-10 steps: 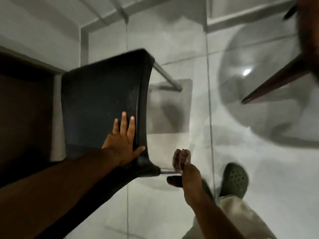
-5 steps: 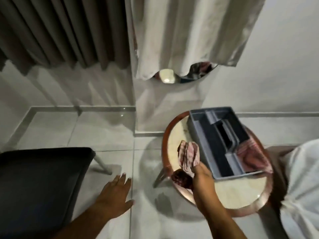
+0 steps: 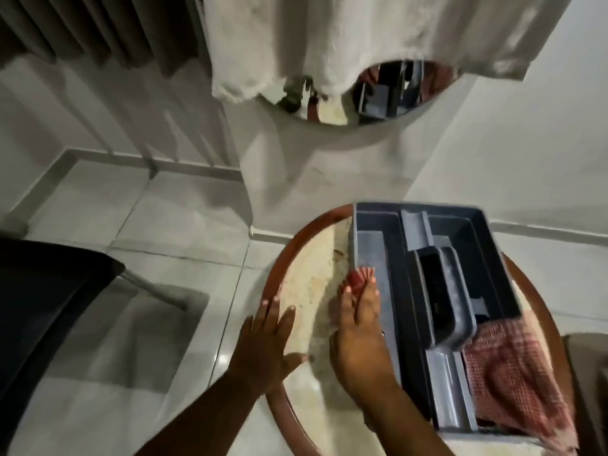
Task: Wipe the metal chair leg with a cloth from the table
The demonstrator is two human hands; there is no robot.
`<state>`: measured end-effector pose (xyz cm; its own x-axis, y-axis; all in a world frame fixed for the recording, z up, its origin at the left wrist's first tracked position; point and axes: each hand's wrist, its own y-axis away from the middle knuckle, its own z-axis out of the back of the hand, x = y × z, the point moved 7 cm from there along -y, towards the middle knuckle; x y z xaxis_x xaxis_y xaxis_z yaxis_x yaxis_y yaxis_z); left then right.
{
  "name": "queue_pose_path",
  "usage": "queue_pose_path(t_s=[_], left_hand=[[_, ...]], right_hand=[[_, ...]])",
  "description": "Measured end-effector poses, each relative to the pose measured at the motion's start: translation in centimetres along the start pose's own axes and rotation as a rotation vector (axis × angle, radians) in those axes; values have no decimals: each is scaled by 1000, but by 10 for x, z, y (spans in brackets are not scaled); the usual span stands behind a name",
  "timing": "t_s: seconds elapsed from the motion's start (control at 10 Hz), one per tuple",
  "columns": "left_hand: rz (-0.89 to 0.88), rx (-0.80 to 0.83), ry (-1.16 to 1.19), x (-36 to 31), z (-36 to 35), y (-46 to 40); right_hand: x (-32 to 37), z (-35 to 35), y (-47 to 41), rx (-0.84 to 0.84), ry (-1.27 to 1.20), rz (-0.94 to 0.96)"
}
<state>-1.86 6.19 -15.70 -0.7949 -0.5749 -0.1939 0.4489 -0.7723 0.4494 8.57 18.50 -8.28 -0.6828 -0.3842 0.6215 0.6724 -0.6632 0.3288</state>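
1. There is only one view, from the head; it looks forward and steeply down.
2. It is close above the round surface (image 3: pixel 279 268), whose right edge is cut off.
3. The floor (image 3: pixel 171 232) and the wall (image 3: pixel 493 143) fill the rest.

I can read no text, label, brand, number or sign anywhere from here. The grey tray (image 3: pixel 437 291) at right of centre shows bare plastic, the checked cloth (image 3: pixel 516 383) at lower right only its woven pattern, and motion blur smears the finer surfaces.
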Motion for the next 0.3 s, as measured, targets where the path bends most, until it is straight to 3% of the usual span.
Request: queue_pose_path(t_s=[0.1, 0.2, 0.3], left_hand=[[60, -36, 64, -14, -18, -9], [109, -7, 75, -18, -25, -13], [143, -23, 85, -14, -5, -11]], right_hand=[[-11, -9, -8, -7, 299, 78], [-9, -6, -7, 114, 238, 32], [11, 27, 1, 162, -77, -31]])
